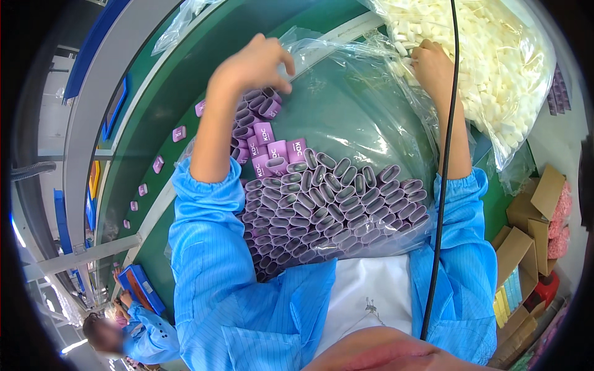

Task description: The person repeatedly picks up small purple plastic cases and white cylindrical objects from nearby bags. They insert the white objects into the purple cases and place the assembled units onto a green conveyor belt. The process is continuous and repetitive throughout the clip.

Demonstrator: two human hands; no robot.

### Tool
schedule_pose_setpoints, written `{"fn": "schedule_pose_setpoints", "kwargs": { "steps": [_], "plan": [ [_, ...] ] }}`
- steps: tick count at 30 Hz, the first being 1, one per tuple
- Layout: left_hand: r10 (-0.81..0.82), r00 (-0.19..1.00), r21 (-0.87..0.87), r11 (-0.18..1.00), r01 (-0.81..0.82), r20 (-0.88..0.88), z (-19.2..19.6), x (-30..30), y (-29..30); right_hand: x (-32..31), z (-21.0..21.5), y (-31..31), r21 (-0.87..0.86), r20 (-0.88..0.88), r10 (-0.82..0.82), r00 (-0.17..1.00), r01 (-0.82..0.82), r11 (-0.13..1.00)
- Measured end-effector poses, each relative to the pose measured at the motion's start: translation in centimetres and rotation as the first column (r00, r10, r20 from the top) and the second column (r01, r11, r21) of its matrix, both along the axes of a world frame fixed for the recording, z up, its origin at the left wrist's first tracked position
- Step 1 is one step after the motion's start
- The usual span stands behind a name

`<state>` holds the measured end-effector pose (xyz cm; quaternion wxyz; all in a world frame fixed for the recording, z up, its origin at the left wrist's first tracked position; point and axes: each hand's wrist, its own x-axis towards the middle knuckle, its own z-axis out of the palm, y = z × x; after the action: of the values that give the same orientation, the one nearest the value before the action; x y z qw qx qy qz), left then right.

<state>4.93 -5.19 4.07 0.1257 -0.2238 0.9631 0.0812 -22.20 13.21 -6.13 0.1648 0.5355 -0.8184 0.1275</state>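
Beyond the left hand's outer side, a few stray shells [179,133] sit in a spaced line on the green belt [179,105]. The left hand [257,65] is raised, its thumb and fingers curled but parted, slightly blurred, with nothing visible between them. Just under it, and nearer to it than to the other hand, begins the block of purple shells [334,204] on the green desk [151,256]. From there the block spreads back toward the body and across between the forearms. Most shells show their oval mouths upward, the long axes of those ovals pointing in mixed directions; a few closest to the left wrist lie flat, printed faces up. Clear film [371,93] stretches from between the hands down over part of the block. The right hand [431,62], well apart from the left, is bent with its fingertips at the edge of the pale pieces [476,55]; whether it grips one cannot be told. These pieces fill a clear bag [504,145] directly to its right. A black cable [456,37] passes in front of that side, and open cartons [548,193] stand beyond the right forearm.
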Motion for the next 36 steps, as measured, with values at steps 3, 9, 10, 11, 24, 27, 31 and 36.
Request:
{"fn": "schedule_pose_setpoints", "kwargs": {
  "steps": [3, 9, 10, 11, 24, 27, 31, 36],
  "plan": [
    [0.043, 0.994, -0.301, 0.954, -0.01, 0.104, -1.1, -0.3, 2.6, 0.7, 0.6, -0.2, 0.004, -0.055, 0.017, 0.998, -0.017, 1.0],
    [0.141, 0.99, -0.499, 0.86, -0.109, 0.027, -3.9, -1.0, 1.7, -0.5, -0.4, -0.4, 0.061, -0.009, -0.049, 0.999, 0.049, 0.997],
    [0.141, 0.99, -0.51, 0.852, -0.114, 0.014, -4.1, -1.0, 1.6, -0.5, -0.3, -0.3, 0.041, -0.011, -0.049, 0.999, 0.049, 0.998],
    [0.14, 0.99, -0.521, 0.845, -0.119, 0.001, -4.3, -1.1, 1.5, -0.4, -0.3, -0.2, 0.02, -0.013, -0.049, 0.999, 0.049, 0.999],
    [0.174, 0.762, 0.456, 0.873, 0.174, -0.623, -1.9, -4.4, 4.3, 5.7, 2.7, -0.6, -0.739, 0.662, 0.711, 0.236, 0.051, 0.671],
    [0.34, 0.653, 0.615, 0.749, 0.247, -0.677, -4.6, -5.0, 5.0, 6.7, 2.1, -0.9, -0.695, 0.69, 0.691, 0.214, -0.067, 0.715],
    [0.429, 0.55, 0.642, 0.714, 0.28, -0.717, -6.7, -5.4, 5.2, 6.8, 2.2, -0.6, -0.689, 0.518, 0.687, 0.51, -0.228, 0.688],
    [0.401, 0.46, 0.553, 0.789, 0.266, -0.793, -6.8, -5.9, 5.9, 7.0, 2.4, -0.5, -0.74, 0.375, 0.693, 0.616, -0.252, 0.624]
  ]
}}
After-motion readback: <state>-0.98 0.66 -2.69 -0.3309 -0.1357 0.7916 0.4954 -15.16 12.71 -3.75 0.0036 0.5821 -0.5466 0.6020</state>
